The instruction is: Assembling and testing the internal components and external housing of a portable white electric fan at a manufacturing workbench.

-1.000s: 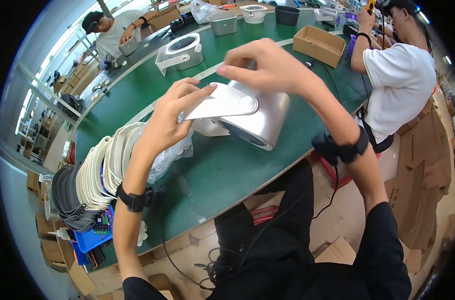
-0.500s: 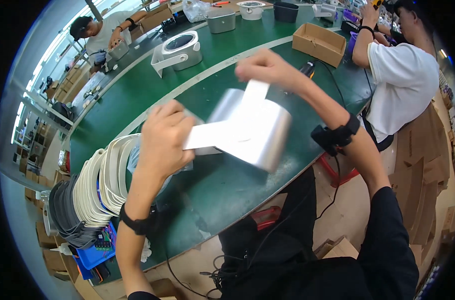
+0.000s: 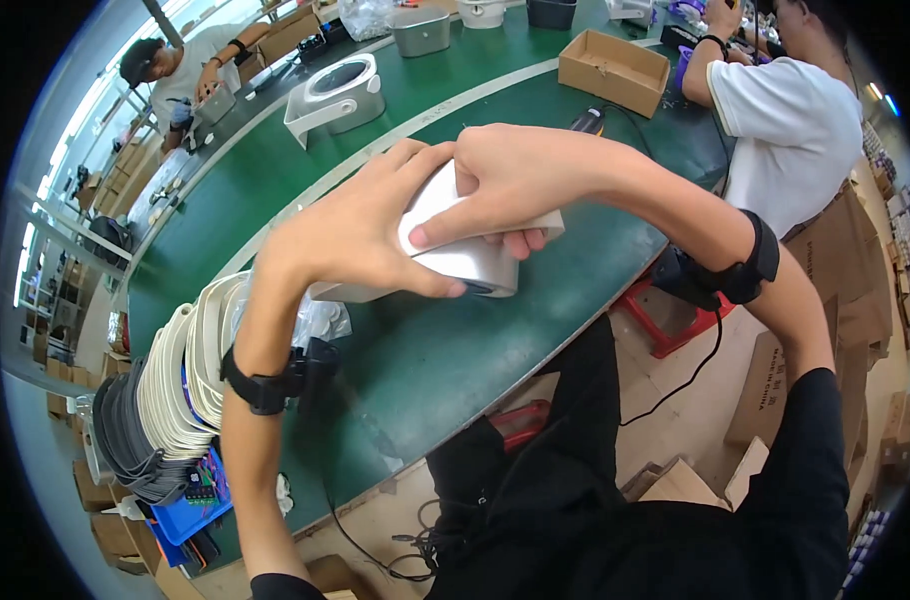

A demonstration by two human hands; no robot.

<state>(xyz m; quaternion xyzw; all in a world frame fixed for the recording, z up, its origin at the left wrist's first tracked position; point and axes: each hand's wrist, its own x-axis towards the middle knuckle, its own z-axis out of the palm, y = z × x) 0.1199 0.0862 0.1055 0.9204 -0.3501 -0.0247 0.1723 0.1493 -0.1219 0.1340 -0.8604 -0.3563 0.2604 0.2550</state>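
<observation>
Over the green table [image 3: 425, 370] I hold a silver, round-ended housing [image 3: 480, 263] with a flat white bracket, much of it hidden under my hands. My left hand [image 3: 360, 220] spans its left side, fingers over the top and thumb along the near side. My right hand [image 3: 510, 185] wraps the other side, its thumb pressing on the upper face and its fingertips curled beneath. One end of the bracket sticks out past the right fingertips. A similar housing with a round dark opening and a white bracket [image 3: 340, 95] stands farther back.
Stacked cream and grey rings [image 3: 175, 390] and a blue tray [image 3: 190, 515] line the left edge. Beyond my hands are an open cardboard box [image 3: 613, 72] and a grey bin [image 3: 420, 32]. Co-workers sit at right [image 3: 785, 130] and far left [image 3: 190, 75].
Before, each hand held one arm of the bracket out from the blurred housing. Now the housing is turned, both hands have closed around its body, and the right hand has come in leftward and lower.
</observation>
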